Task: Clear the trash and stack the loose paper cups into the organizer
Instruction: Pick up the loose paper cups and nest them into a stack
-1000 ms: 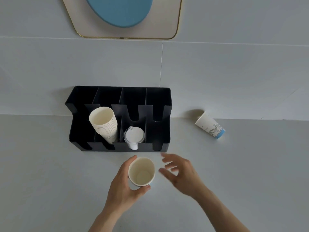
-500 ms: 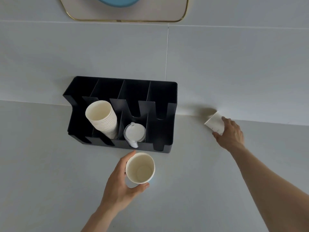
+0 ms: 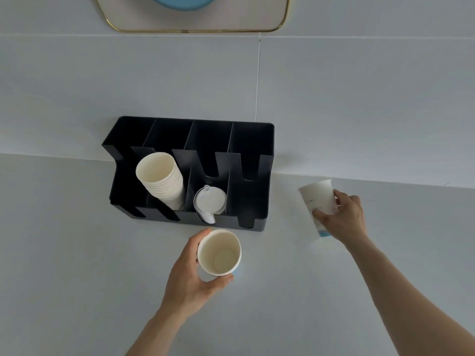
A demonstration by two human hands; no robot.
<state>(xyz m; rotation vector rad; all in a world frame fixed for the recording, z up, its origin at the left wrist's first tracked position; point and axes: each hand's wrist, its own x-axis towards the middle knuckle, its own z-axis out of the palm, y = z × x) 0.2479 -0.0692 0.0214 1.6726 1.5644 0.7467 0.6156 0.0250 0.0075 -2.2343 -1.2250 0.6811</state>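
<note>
Matte black plastic organizer (image 3: 259,140) against the pale tiled wall (image 3: 359,98), standing on a smooth grey-white tabletop (image 3: 64,253); four slots split by thin dividers with U-shaped cut-outs at the front. In the second slot from the left, a tilted stack of cream paper cups (image 3: 162,179), rolled rims ribbed one behind another, mouth facing out and up. In the third slot, translucent white plastic lids (image 3: 209,202), round, with a small raised spout at the top edge. Far left and far right slots dark inside, contents not discernible. Just in front of the organizer, left hand (image 3: 191,277) wrapped around a loose paper cup (image 3: 219,252), thumb on the near side, fingers on the far-left side; cup upright, plain cream interior, round base visible, a sliver of pale blue at the lower right of its wall. Further right, well apart from the organizer, right hand (image 3: 343,218) clasping a second paper cup (image 3: 318,201) by its middle, held slightly tilted above the tabletop near the wall; white outside with faint printed markings too small to read and a blue band at the bottom. Up on the wall, a cream panel with a thin brass-coloured rim (image 3: 195,19) and a blue rounded shape (image 3: 182,2) inside it, both cut off by the top edge.
</note>
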